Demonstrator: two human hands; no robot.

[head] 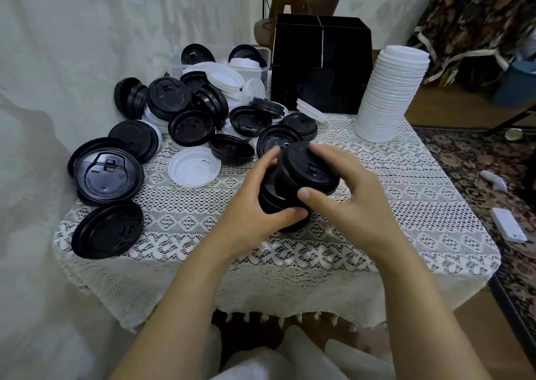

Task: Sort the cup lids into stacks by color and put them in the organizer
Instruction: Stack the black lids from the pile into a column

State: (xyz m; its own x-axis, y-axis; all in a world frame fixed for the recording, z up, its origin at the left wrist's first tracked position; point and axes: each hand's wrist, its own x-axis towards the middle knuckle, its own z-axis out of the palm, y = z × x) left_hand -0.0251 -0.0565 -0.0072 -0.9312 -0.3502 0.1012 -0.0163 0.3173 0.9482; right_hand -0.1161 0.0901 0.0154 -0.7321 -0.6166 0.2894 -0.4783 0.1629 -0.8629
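Holding black stack in both hands, in front of organizer, just above cloth. Grip: left hand curled round lower lids, thumb on near side. Also right hand pinching top lid, thumb on near rim, fingers behind; top lid tilted. Upright white stack just right of organizer. Heaped loose lids, mostly black, left of organizer. Clear tub with lids just left of organizer. Organizer contents: cannot tell.
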